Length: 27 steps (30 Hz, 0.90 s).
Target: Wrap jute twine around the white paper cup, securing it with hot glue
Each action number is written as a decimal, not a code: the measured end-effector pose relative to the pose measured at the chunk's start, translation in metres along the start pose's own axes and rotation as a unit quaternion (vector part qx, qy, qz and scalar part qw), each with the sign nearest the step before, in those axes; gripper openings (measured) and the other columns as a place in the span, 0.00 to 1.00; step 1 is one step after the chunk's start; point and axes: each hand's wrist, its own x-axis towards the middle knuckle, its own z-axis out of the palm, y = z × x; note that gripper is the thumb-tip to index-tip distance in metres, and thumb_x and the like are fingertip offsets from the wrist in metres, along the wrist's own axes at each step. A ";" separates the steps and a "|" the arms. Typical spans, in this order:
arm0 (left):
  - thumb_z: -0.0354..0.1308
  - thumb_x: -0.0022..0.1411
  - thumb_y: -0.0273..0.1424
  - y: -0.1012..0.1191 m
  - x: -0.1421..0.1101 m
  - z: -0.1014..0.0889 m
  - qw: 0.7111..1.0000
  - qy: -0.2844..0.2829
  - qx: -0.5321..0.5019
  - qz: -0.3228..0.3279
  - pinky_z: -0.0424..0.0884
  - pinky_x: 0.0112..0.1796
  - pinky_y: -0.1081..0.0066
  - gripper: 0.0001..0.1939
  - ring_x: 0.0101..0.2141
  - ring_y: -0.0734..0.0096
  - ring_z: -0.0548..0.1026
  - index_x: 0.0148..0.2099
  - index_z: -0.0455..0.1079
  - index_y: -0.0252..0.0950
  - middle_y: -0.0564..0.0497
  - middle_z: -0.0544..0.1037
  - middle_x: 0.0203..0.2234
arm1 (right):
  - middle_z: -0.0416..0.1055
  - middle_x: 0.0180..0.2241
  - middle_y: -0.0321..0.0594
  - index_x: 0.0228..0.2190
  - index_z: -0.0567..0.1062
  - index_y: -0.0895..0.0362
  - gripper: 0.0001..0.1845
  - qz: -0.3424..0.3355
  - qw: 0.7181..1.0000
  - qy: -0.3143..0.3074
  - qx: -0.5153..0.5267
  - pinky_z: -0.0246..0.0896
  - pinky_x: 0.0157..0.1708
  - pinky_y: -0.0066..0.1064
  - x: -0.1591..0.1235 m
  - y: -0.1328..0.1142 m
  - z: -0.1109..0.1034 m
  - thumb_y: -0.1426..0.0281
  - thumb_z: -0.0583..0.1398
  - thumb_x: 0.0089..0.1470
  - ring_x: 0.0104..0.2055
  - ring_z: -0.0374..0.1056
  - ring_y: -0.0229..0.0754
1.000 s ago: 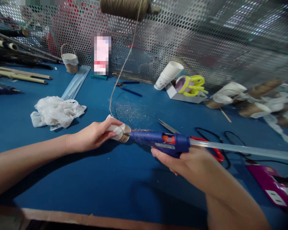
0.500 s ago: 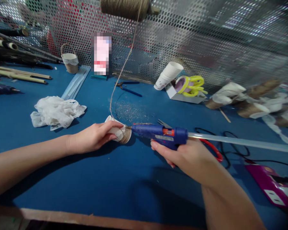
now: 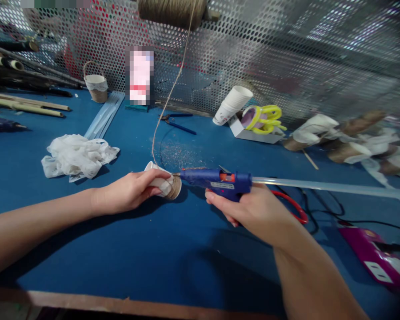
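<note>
A white paper cup, tipped on its side over the blue table, is gripped by my left hand. Twine is wound around the cup near one end, and a strand of twine runs from it up to a brown spool. My right hand is closed around the handle of a blue hot glue gun. The gun's nozzle meets the cup's twine-wrapped part, close to my left fingertips. A long clear glue stick sticks out of the gun's back.
White lace lies bunched on the left, near more glue sticks and a small twine basket. Pliers lie behind the cup. Stacked cups lean by a white box. A purple power strip and cables are at right.
My right hand has shifted slightly left and up with the glue gun, and the gun now sits more level. The left hand and cup have hardly moved.
</note>
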 end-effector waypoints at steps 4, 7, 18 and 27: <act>0.43 0.66 0.29 0.001 0.000 0.000 1.000 0.001 0.004 -0.006 0.71 0.34 0.74 0.13 0.35 0.69 0.76 0.52 0.57 0.33 0.45 0.76 0.34 | 0.60 0.09 0.31 0.11 0.62 0.53 0.20 -0.013 1.000 0.003 -0.003 0.59 0.16 0.27 0.001 0.000 0.001 0.58 0.58 0.46 0.13 0.60 0.35; 0.43 0.66 0.28 0.002 0.001 0.000 1.000 0.003 0.002 0.003 0.71 0.34 0.74 0.13 0.35 0.69 0.76 0.51 0.57 0.33 0.45 0.76 0.34 | 0.60 0.09 0.30 0.12 0.62 0.53 0.19 -0.035 0.999 0.002 -0.008 0.59 0.15 0.27 0.002 0.003 0.002 0.59 0.58 0.47 0.13 0.60 0.35; 0.43 0.66 0.29 -0.003 -0.001 0.001 1.000 0.009 -0.001 0.001 0.71 0.32 0.73 0.14 0.33 0.69 0.76 0.52 0.57 0.30 0.43 0.76 0.35 | 0.58 0.07 0.29 0.09 0.58 0.53 0.22 -0.036 0.999 0.016 -0.024 0.59 0.14 0.25 -0.003 0.001 0.000 0.61 0.58 0.48 0.12 0.59 0.34; 0.44 0.66 0.30 -0.004 0.002 0.000 0.999 0.007 -0.035 -0.026 0.72 0.33 0.72 0.15 0.34 0.67 0.77 0.53 0.57 0.30 0.42 0.76 0.38 | 0.62 0.10 0.30 0.13 0.61 0.52 0.20 -0.130 0.983 0.026 -0.125 0.60 0.18 0.28 -0.006 0.013 -0.001 0.61 0.55 0.52 0.15 0.64 0.37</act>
